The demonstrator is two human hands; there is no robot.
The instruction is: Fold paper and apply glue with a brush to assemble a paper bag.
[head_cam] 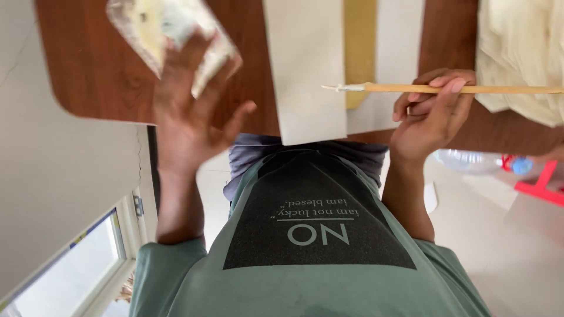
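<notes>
- While the left hand [188, 114] is raised over the near-left corner of the brown tabletop [88, 70] with its fingers spread wide and the thumb out, a pale, crinkly packet [170, 32] sits against its fingertips. Both are blurred, so I cannot tell whether the fingers really grip it.
- The right hand [432, 114] is pressed together around a thin wooden stick [470, 89], pinching it between the thumb and bent fingers. The stick lies level, and its white-coated tip [343, 88] points left.
- That tip hangs over a white sheet [305, 70] that juts past the near edge of the tabletop. A yellow strip [359, 47] lies beside the sheet, and another white sheet [396, 58] beyond that.
- A cream cloth [517, 53] is bunched at the right, close to the far end of the stick.
- On the floor to the right lie a clear plastic bottle [470, 159] and something red [543, 182].
- Likely slip: with the fingers so open, the packet could drop off the corner of the tabletop.
- Likely smear: if the stick dips, the wet-looking tip could mark the sheet where it is not wanted.
- The overhanging sheet could also tip into the lap if nudged from above.
- The stick's back end could snag the cloth.
</notes>
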